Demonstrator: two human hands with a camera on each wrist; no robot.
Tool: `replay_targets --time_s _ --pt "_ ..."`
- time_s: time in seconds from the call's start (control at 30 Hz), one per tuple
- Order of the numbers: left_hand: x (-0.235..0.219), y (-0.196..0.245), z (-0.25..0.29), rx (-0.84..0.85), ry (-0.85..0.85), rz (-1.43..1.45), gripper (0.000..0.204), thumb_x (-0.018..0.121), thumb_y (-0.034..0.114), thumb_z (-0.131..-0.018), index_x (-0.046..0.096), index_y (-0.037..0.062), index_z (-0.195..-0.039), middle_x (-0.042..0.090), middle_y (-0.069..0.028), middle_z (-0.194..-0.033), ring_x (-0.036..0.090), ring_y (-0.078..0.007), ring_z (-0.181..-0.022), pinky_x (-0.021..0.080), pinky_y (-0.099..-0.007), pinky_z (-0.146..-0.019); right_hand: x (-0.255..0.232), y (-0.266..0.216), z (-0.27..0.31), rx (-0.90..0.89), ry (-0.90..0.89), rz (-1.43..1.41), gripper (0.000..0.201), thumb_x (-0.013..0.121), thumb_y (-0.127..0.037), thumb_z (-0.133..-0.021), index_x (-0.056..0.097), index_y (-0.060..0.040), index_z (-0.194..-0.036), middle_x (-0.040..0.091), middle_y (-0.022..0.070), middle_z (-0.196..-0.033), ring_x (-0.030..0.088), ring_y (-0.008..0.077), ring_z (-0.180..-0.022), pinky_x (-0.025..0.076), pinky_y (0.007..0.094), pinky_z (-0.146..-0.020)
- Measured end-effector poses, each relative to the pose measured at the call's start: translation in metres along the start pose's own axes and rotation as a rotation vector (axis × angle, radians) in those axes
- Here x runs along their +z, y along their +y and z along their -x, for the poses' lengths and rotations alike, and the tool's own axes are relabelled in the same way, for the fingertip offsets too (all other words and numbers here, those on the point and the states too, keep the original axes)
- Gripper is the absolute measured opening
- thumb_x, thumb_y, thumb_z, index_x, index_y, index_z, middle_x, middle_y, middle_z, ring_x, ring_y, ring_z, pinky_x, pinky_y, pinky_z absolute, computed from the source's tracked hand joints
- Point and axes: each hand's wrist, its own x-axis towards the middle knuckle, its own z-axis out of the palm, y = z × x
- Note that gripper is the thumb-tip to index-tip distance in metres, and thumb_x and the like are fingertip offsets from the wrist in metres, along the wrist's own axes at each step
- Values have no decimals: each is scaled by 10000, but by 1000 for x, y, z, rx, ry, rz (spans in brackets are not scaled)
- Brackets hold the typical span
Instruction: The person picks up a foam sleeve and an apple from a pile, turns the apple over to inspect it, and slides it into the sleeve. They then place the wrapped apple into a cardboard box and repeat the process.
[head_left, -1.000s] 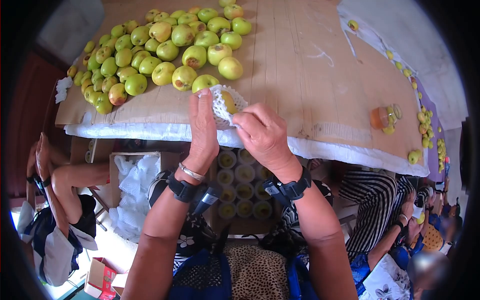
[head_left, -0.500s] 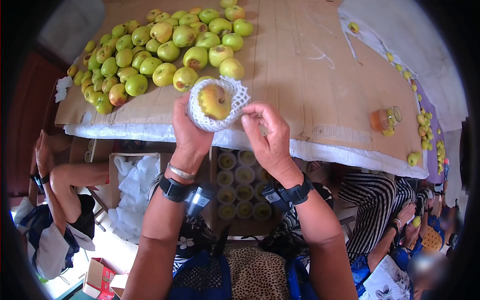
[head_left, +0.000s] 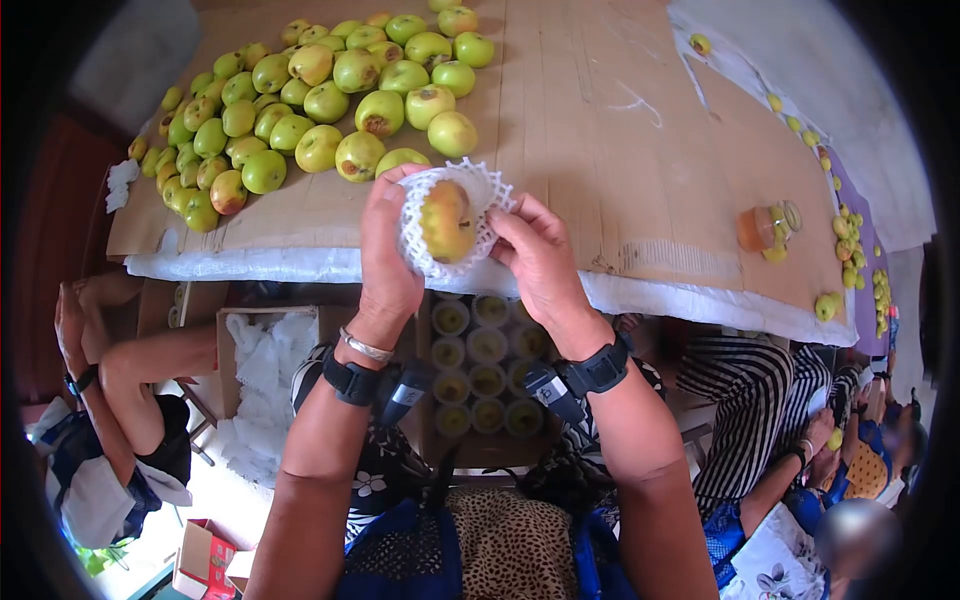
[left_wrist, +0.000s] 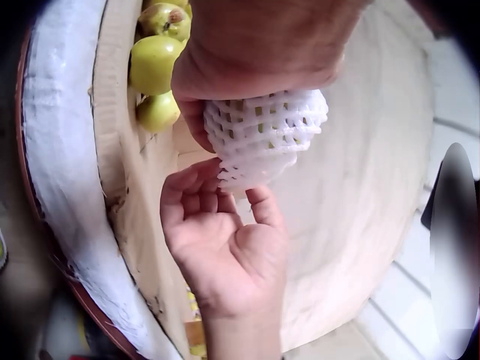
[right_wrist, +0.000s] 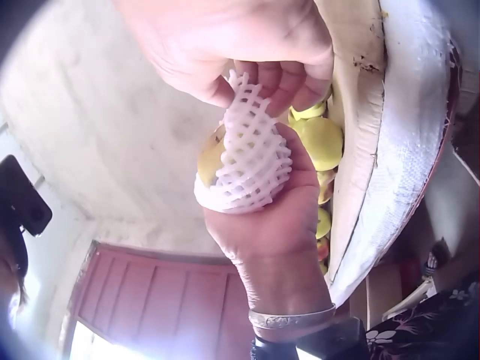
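A yellow-green apple (head_left: 447,222) with a reddish flush sits inside a white foam net (head_left: 412,240) just above the table's near edge. My left hand (head_left: 388,255) cups the netted apple from the left, its palm against the mesh. From the other side my right hand (head_left: 543,258) pinches the loose edge of the net between thumb and fingers. The right wrist view shows the net (right_wrist: 251,154) stretched up to those fingers, with part of the apple (right_wrist: 211,157) bare at its side. In the left wrist view the mesh (left_wrist: 262,127) hides most of the fruit.
Many loose apples (head_left: 316,148), some with brown spots, cover the left of the cardboard-topped table (head_left: 590,130). A jar (head_left: 758,229) of amber liquid stands at the right. Below the edge are a box of foam nets (head_left: 262,360) and a box of packed apples (head_left: 487,380). People sit at both sides.
The netted apple has turned so its stem end shows, then shifted slightly right and down. My right fingers first leave the net's edge a little, then close on it again.
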Motion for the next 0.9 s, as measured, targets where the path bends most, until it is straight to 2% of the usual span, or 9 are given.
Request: replay_targets --time_s 0.1,0.2,0.3,0.37,0.5,0.6,0.67,0.77,0.9 --pt "6 2 -2 -163 190 185 469 318 339 -887 437 24 -1213 515 -120 -1194 498 -252 -1108 382 -386 -968 -2 -3 1 36 -47 -276 132 557 -131 -865 538 -86 -989 594 5 -924 567 92 -817 476 245 -717" --pt "8 3 -3 -253 208 335 553 288 387 -872 402 17 -1266 449 -170 -1283 453 -295 -1170 358 -419 -997 -6 -3 1 97 -63 -382 152 545 -133 -877 536 -95 -1024 597 8 -945 575 98 -833 486 260 -730" --pt "3 1 -7 -250 -20 474 601 265 416 -856 383 13 -1287 381 -215 -1334 409 -332 -1209 336 -439 -1013 0 -3 3 92 -54 -411 174 539 -149 -888 528 -97 -1054 592 9 -961 577 102 -837 490 264 -727" --pt "2 -2 -8 -245 -28 504 616 259 421 -851 366 15 -1301 339 -234 -1358 384 -353 -1226 327 -449 -1019 0 -1 3 103 -28 -453 186 530 -157 -896 521 -92 -1071 588 15 -983 576 101 -839 493 267 -724" --pt "1 -4 -6 -262 -100 577 542 304 381 -855 446 6 -1219 464 -213 -1248 463 -326 -1153 357 -452 -990 4 0 3 19 11 -148 193 493 -175 -919 509 -57 -1072 577 30 -1014 566 108 -876 477 266 -743" --pt "-4 -6 -5 -301 6 577 535 309 387 -856 455 12 -1209 499 -179 -1209 481 -312 -1130 366 -454 -981 -1 -5 1 -120 52 226 253 486 -211 -923 484 -32 -1102 564 55 -1054 550 136 -932 448 265 -798" --pt "-2 -6 -6 -320 82 539 582 267 411 -865 396 14 -1269 426 -206 -1287 417 -348 -1189 318 -457 -1019 -3 -4 0 -227 141 339 369 521 -274 -905 446 -26 -1169 543 87 -1103 530 172 -992 424 288 -851" --pt "-1 -6 -9 -283 127 461 585 241 391 -876 369 4 -1295 408 -213 -1311 387 -358 -1220 296 -446 -1039 -1 -12 5 -626 38 692 708 670 -382 -778 330 -26 -1287 476 135 -1195 480 230 -1076 377 361 -924" --pt "-2 -16 -2 -304 93 443 432 306 321 -903 478 22 -1164 536 -130 -1159 512 -261 -1082 387 -383 -966 18 2 9 -629 -40 782 1070 828 -370 -574 195 -7 -1356 414 173 -1254 422 283 -1174 362 378 -968"
